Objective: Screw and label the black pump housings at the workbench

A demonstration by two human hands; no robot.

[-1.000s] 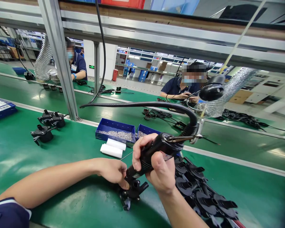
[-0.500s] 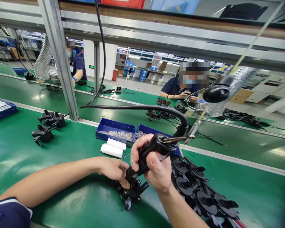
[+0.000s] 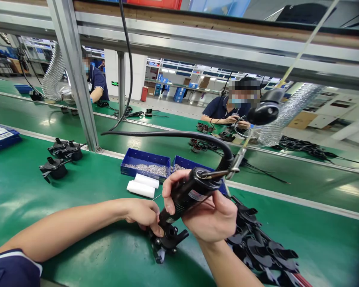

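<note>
My right hand (image 3: 208, 215) is wrapped round a black electric screwdriver (image 3: 187, 195) that hangs on a cord and a thick black cable. Its tip points down onto a small black plastic pump part (image 3: 166, 241) lying on the green belt. My left hand (image 3: 143, 215) is closed on the left side of that part and holds it steady. A heap of several more black plastic parts (image 3: 257, 249) lies just right of my right wrist.
Two blue trays of small screws (image 3: 146, 163) and two white rolls (image 3: 142, 185) sit behind my hands. Finished black parts (image 3: 60, 157) stand at the left. A metal post (image 3: 74, 75) rises at the back left. Two other people work across the far belt.
My right hand has shifted its grip, with the palm opened more towards me and the screwdriver tilted slightly. The hanging balancer above swung left. My left hand stays on the part.
</note>
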